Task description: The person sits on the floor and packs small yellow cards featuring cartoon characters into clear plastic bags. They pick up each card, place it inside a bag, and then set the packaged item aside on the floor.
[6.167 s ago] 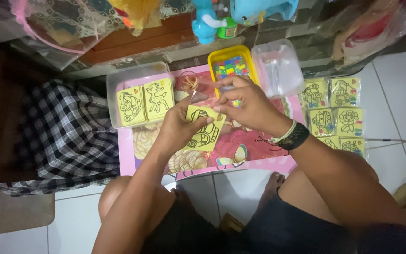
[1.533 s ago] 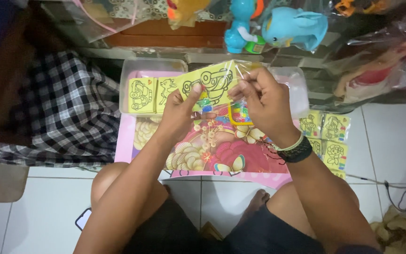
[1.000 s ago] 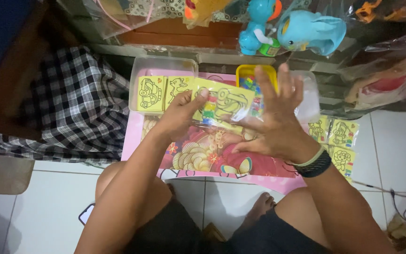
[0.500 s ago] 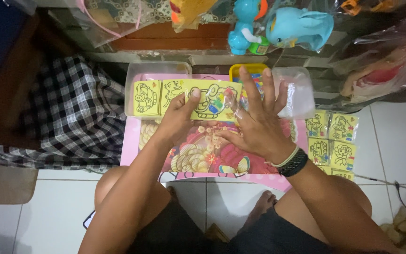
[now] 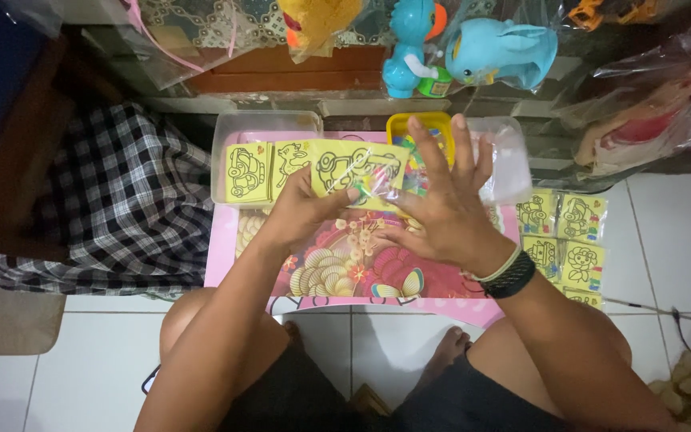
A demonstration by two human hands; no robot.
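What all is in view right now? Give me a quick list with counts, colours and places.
bagged yellow card: one, yellow with black line art, in a clear sleeve, between the hands
yellow cards: two showing, in the clear tray at left
clear tray: one, far left of the mat
yellow box: one, behind the fingers
pink mat: one, patterned, on the tiled floor
card stack: several yellow, right of the mat
checked cloth: one, black and white, left
blue toys: two, top
left hand: pinching the card's edge
right hand: fingers spread flat, black wristband
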